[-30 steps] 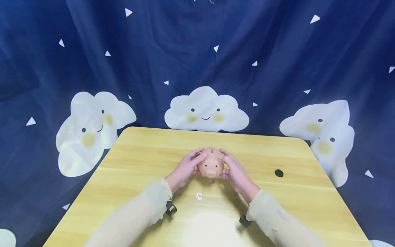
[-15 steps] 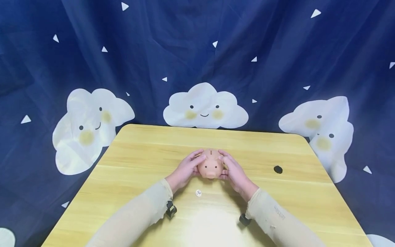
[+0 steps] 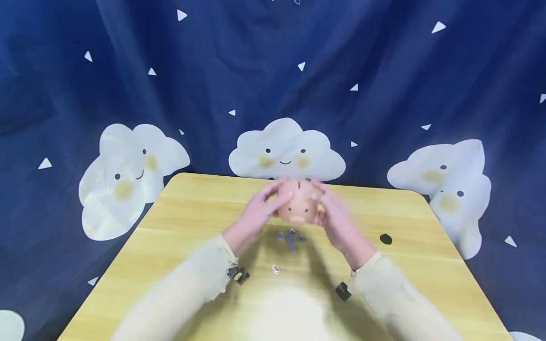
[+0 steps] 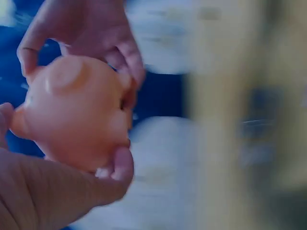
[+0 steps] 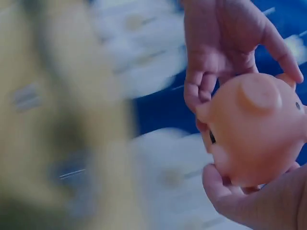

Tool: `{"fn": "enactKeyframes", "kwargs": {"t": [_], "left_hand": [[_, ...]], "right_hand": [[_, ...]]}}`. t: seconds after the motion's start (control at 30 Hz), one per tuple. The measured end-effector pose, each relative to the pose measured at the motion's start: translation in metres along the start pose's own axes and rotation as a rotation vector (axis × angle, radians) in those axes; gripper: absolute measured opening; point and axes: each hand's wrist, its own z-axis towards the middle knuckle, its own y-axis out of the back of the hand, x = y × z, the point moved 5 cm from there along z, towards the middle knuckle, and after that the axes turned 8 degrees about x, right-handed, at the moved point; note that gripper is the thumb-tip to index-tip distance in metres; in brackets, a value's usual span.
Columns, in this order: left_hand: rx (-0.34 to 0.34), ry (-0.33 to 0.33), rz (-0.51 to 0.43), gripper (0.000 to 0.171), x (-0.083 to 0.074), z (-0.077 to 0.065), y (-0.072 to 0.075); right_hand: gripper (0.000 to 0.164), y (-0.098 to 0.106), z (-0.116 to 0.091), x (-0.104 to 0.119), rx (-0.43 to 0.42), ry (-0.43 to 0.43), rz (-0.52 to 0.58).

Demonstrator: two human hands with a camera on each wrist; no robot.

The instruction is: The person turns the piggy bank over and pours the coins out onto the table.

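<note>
A pink piggy bank (image 3: 297,204) is held up over the table between both hands, its snout toward me and its slot on top. My left hand (image 3: 257,210) grips one side, thumb in front. On the other side my right hand (image 3: 339,220) grips it with bent fingers. In the left wrist view, the piggy bank (image 4: 72,120) shows its snout and part of a dark opening underneath. Several small silvery coins (image 3: 292,239) are below it; blur hides whether all lie on the table. A single coin (image 3: 275,269) lies nearer to me.
The wooden table (image 3: 192,227) has rounded far corners. A small black round piece (image 3: 386,238) lies on its right side. Behind it hangs a dark blue curtain (image 3: 204,71) with white clouds. Black wrist cameras (image 3: 343,291) hang below the sleeves.
Both hands have lifted the piggy bank up and away from me, after it was lower half a second ago. Several coins now show beneath it. The nearer coin and black piece stay put.
</note>
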Motion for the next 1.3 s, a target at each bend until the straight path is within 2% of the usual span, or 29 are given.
{"fn": "enactKeyframes", "kwargs": {"t": [0.1, 0.17, 0.23, 0.33, 0.53, 1.0, 1.13, 1.3], "left_hand": [[0.012, 0.145, -0.076, 0.072, 0.059, 0.002, 0.000], [0.016, 0.198, -0.111, 0.073, 0.086, 0.002, 0.002], [0.010, 0.202, -0.130, 0.074, 0.103, 0.005, 0.003], [0.012, 0.216, -0.152, 0.076, 0.113, 0.006, 0.004], [0.014, 0.211, -0.172, 0.076, 0.111, 0.006, 0.003], [0.016, 0.218, -0.181, 0.073, 0.109, 0.009, 0.004], [0.017, 0.201, -0.152, 0.070, 0.097, 0.015, 0.006], [0.014, 0.166, -0.110, 0.064, 0.069, 0.028, 0.011]], "right_hand": [[0.066, 0.008, 0.001, -0.053, 0.011, -0.168, 0.028], [0.066, 0.012, 0.002, -0.079, 0.002, -0.226, 0.036], [0.066, 0.015, 0.004, -0.095, -0.026, -0.239, 0.046], [0.066, 0.019, 0.006, -0.105, -0.035, -0.233, 0.046], [0.067, 0.019, 0.008, -0.107, -0.001, -0.214, 0.042], [0.065, 0.022, 0.012, -0.108, -0.012, -0.241, 0.066], [0.065, 0.023, 0.016, -0.096, -0.017, -0.214, 0.074], [0.064, 0.027, 0.026, -0.070, -0.013, -0.146, 0.072]]}}
